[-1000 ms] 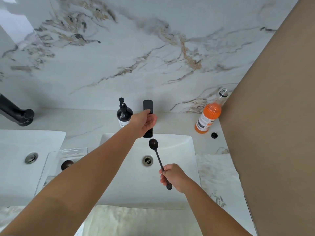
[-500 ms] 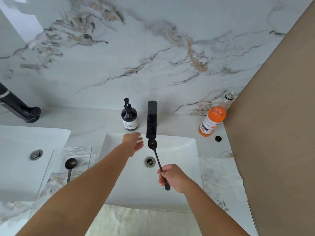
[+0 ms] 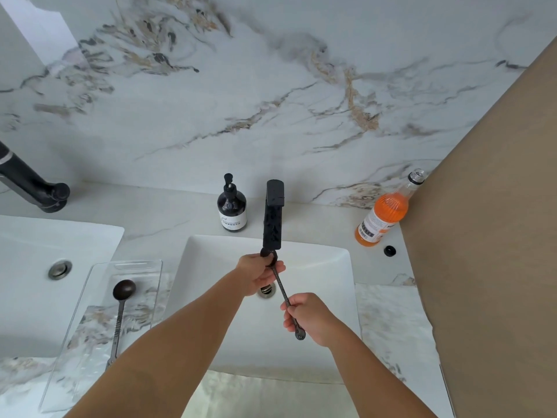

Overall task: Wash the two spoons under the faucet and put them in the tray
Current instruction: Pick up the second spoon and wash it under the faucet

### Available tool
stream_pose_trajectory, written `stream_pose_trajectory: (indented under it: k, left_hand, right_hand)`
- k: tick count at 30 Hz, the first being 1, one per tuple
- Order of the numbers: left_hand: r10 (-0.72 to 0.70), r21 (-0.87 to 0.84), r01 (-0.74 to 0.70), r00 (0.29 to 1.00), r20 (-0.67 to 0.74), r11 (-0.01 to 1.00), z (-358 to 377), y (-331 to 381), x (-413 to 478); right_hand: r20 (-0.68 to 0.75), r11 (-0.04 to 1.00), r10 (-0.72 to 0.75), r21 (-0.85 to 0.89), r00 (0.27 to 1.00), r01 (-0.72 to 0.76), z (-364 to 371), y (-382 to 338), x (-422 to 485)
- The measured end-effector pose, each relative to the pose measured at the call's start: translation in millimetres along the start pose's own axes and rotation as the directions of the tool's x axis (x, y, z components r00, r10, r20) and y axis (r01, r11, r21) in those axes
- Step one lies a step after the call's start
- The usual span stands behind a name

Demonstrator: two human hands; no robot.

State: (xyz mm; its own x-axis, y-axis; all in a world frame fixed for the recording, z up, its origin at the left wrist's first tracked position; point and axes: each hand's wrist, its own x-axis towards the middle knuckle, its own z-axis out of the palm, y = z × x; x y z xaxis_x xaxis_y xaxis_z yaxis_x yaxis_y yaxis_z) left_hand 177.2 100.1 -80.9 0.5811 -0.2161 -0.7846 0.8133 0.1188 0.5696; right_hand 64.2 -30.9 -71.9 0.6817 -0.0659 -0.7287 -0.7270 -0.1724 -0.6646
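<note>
Holding one black spoon [image 3: 281, 292] over the white sink [image 3: 319, 267], I am gripping its handle with my right hand [image 3: 310, 319] and pinching its bowl with my left hand [image 3: 259, 274] just under the black faucet [image 3: 273, 215]. The other spoon [image 3: 120, 309] is lying in the clear tray [image 3: 90, 297].

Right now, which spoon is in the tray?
The free spoon lying in the clear tray; the other spoon is held by both hands over the sink.
</note>
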Motion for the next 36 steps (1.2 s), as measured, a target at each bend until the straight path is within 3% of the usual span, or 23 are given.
stream_pose_trajectory:
  k: [4, 10, 17, 19, 21, 23, 26, 28, 31, 33, 34, 36]
  left_hand:
    - [-0.031, -0.004, 0.032, 0.989, 0.147, 0.999, -5.5, 4.5, 0.3]
    - [0.031, 0.052, -0.031, 1.000, 0.003, 0.998, -0.6, 0.5, -2.1]
    - [-0.089, -0.061, 0.100, 0.983, 0.162, 0.993, -6.0, 8.3, -4.3]
    - [-0.055, 0.007, 0.055, 0.994, 0.092, 0.998, -0.2, 7.4, -6.1]
    - [0.005, 0.199, -0.002, 1.000, -0.015, 0.980, 3.2, 3.9, -4.6]
    - [0.036, 0.269, -0.029, 0.999, -0.022, 0.963, 4.4, 4.0, -4.5]
    - [0.033, 0.174, -0.045, 0.997, 0.072, 0.984, 2.4, 10.1, -4.0]
    - [0.103, 0.260, -0.120, 0.992, 0.078, 0.958, -0.7, 13.0, -0.7]
    - [0.267, 0.614, -0.250, 0.962, 0.066, 0.749, -7.9, 16.7, 3.7]
    - [0.344, 0.750, -0.274, 0.937, 0.065, 0.602, -10.8, 18.0, 7.5]
    - [0.360, 0.757, -0.273, 0.931, 0.054, 0.594, -12.0, 17.8, 9.7]
    - [0.331, 0.638, -0.264, 0.943, 0.015, 0.723, -14.6, 16.5, 14.1]
  right_hand:
    - [-0.034, 1.000, 0.012, -0.009, 0.999, -0.012, -1.8, 1.9, 1.9]
    - [-0.030, 1.000, 0.007, -0.015, 1.000, -0.007, 0.7, -0.8, 1.9]
    - [-0.081, 0.999, -0.006, -0.054, 0.997, 0.001, -2.0, 3.3, -0.3]
    - [-0.098, 0.998, -0.018, -0.058, 0.995, 0.013, -2.1, 3.1, -0.4]
    - [-0.123, 0.998, -0.020, -0.067, 0.992, 0.012, -1.5, 1.6, -1.0]
    - [-0.172, 0.995, -0.021, -0.095, 0.985, 0.004, -1.2, 1.1, -1.1]
    - [-0.270, 0.968, -0.108, -0.248, 0.957, 0.039, -4.1, 2.3, -2.3]
    - [-0.315, 0.901, -0.206, -0.430, 0.926, 0.055, -9.0, 2.9, -4.2]
    - [-0.332, 0.785, -0.316, -0.618, 0.889, 0.048, -17.4, -0.9, -5.8]
    - [-0.341, 0.717, -0.353, -0.697, 0.871, 0.018, -20.9, -7.1, -5.9]
    - [-0.344, 0.686, -0.373, -0.728, 0.862, 0.006, -22.2, -10.5, -5.5]
    - [-0.351, 0.643, -0.414, -0.766, 0.839, -0.003, -23.5, -15.2, -4.1]
